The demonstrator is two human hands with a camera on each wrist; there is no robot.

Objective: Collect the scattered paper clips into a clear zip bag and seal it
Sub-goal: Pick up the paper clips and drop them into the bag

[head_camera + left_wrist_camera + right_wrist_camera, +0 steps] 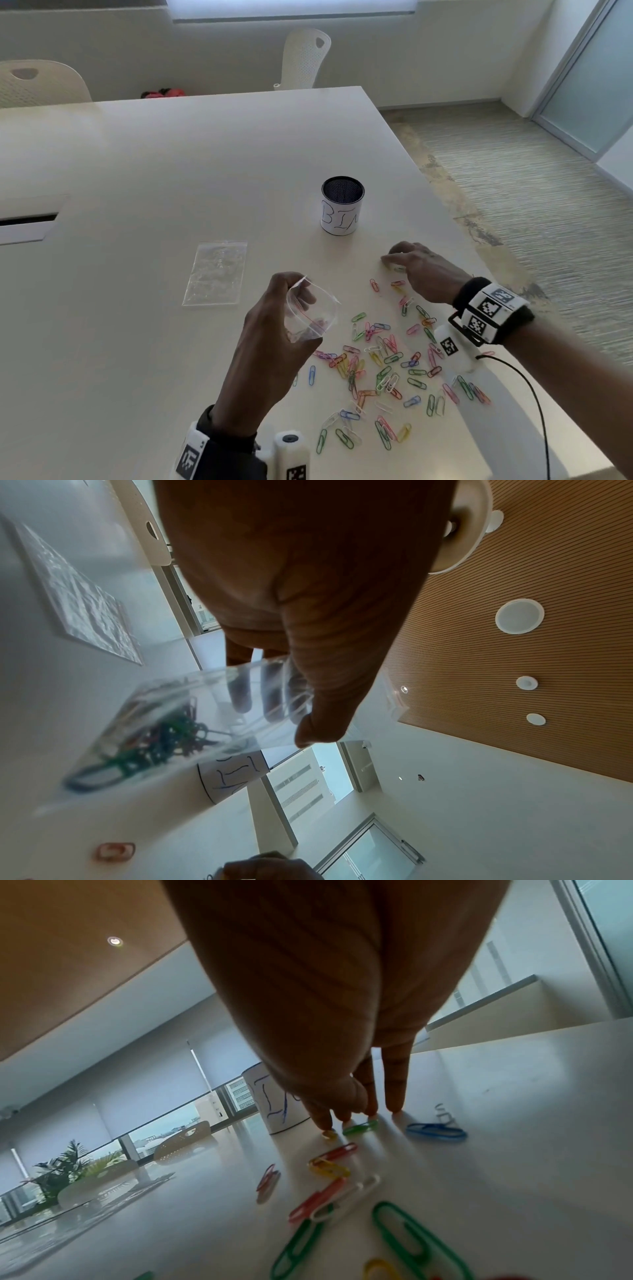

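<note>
Cup (342, 205) behind scattered clips (383, 370)

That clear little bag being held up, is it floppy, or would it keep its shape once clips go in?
Probably floppy: the zip bag bows and creases where the left hand pinches its mouth. It looks very light. The paper clips inside pool at one end, so it will likely sag there.

Head view looks down; 2 wrist views sit close, perhaps sharing the cup (232, 775).

A mesh cup (342, 205) labelled "BIN" stands on the white table (171, 154); two chairs (305, 58) behind.
</note>
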